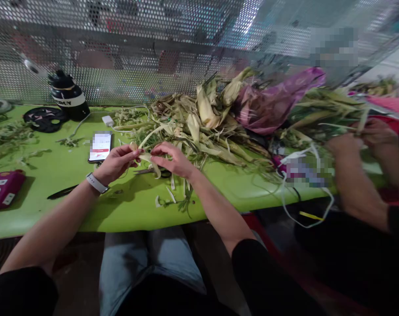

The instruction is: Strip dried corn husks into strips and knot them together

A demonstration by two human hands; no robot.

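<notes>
My left hand [119, 161] pinches one end of a pale strip of corn husk [146, 156]. On its other side my right hand [174, 160] has its fingers closed on the same strip, which curls down between the two hands. Beneath them lie scissors [142, 171], partly covered by the right hand. Small pale husk scraps [170, 194] and thin green stems are scattered in front. Just beyond my hands rises a heap of dried corn husks [215, 151], with larger cream leaves on top. A lit phone [101, 145] rests beside my left hand.
On the left of the green table [113, 219] stand a black bottle [69, 98] and a magenta power strip [5, 191]. A purple plastic bag [268, 109] tops the heap's right side. Another person's hands [350, 140] work at far right, near a looped white cable [285, 204].
</notes>
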